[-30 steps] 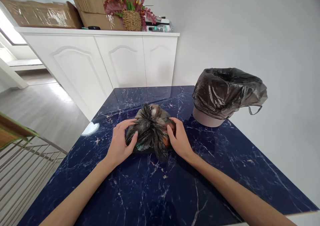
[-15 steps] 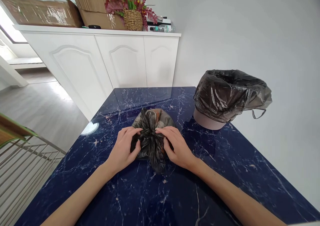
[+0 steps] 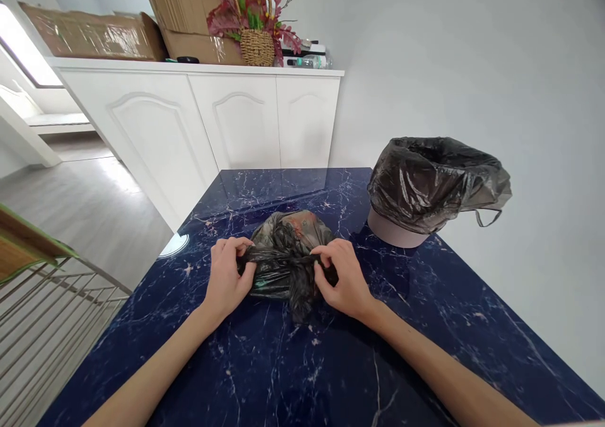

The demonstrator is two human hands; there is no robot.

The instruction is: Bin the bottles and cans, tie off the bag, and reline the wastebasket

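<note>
A filled black garbage bag (image 3: 283, 272) lies on the blue marbled table (image 3: 265, 364) in front of me, and its thin plastic lets orange and pale contents show through. My left hand (image 3: 229, 275) pinches one gathered end of the bag's top on the left. On the right, my right hand (image 3: 341, 279) grips another twisted end between thumb and fingers. A crossing of bunched plastic sits between the two hands, with a loose tail hanging toward me.
A pale bin (image 3: 394, 226) lined with a black bag (image 3: 425, 184) stands at the table's right edge by the wall. Behind the table is a white cabinet (image 3: 241, 121) bearing cardboard boxes (image 3: 94, 34) and a flower basket (image 3: 256, 47). A metal rack (image 3: 51, 326) is at left.
My hands have moved apart, the left going outward to the left. The bunched plastic between them is now stretched sideways. The view has shifted slightly.
</note>
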